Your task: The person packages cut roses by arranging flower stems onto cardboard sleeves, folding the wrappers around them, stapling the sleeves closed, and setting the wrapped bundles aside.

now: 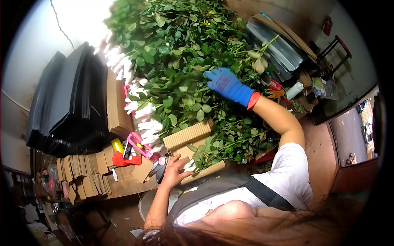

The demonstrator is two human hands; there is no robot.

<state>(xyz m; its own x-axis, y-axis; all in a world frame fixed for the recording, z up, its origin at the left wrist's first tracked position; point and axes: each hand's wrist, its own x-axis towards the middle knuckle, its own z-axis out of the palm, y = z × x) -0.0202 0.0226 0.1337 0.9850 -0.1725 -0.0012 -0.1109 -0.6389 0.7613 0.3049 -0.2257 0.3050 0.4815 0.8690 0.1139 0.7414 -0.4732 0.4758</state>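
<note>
My left hand (175, 171), bare, has its fingers spread at the edge of corrugated cardboard (186, 136), beside white-covered flower heads (189, 165). Several leafy stems lie in that cardboard, their leaves toward the right. My right hand (225, 85) wears a blue glove with a red cuff. It is over the large heap of green leafy stems (180, 53), fingers stretched toward the left and apart, with no stem visibly held. More white-covered heads (144, 110) line the heap's left side.
Black sheets (72, 98) stand at the left, above small cardboard pieces (88, 174). A pink tool (139, 145), a yellow item (117, 145) and red material (125, 159) lie near my left hand. Wrapped sheets (279, 45) and a white bottle (294, 90) are at the right.
</note>
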